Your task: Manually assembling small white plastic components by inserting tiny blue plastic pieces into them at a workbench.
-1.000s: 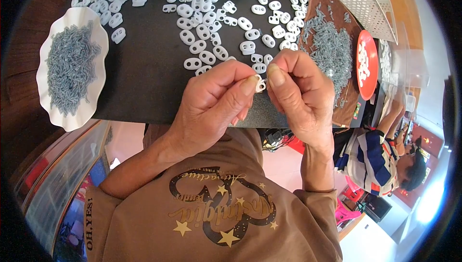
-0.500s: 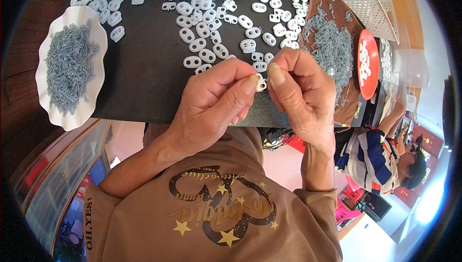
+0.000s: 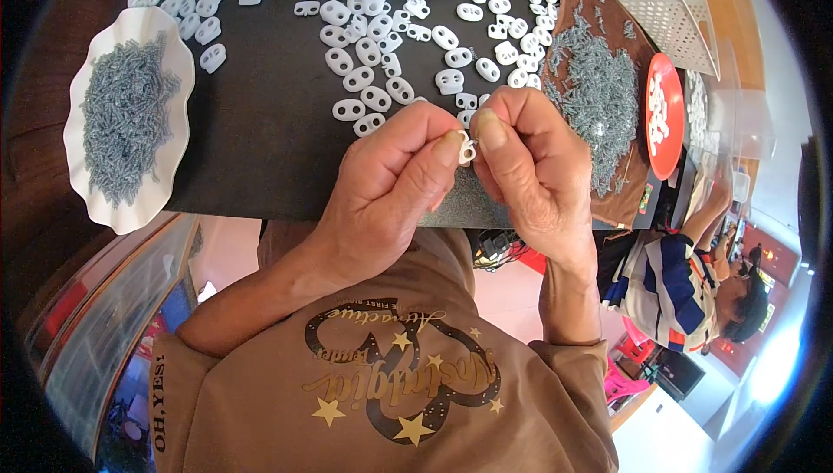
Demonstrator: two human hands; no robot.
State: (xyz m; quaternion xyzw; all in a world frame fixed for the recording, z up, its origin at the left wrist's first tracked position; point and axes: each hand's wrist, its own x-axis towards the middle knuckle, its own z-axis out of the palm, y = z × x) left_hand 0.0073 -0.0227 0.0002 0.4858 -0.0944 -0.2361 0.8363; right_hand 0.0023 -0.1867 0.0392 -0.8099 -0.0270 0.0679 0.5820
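Between the thumb and forefinger of my left hand is a small white plastic cord lock with a round hole. My right hand is closed in a pinch right beside it. A bit of grey spring shows at the right fingertips, against the cord lock; most of it is hidden by the thumb. Just beyond my hands, many white two-hole cord locks lie scattered over the black table top. Both hands are held over the table's near edge.
A white wavy-rimmed dish of grey springs stands at the left. More springs lie on a brown cloth at the right, beside a red plate with small white parts. Further right, a person in a striped top sits.
Both hands have shifted slightly left, the right one a little more, with its wrist turned slightly. The cord lock is still in the left fingers.
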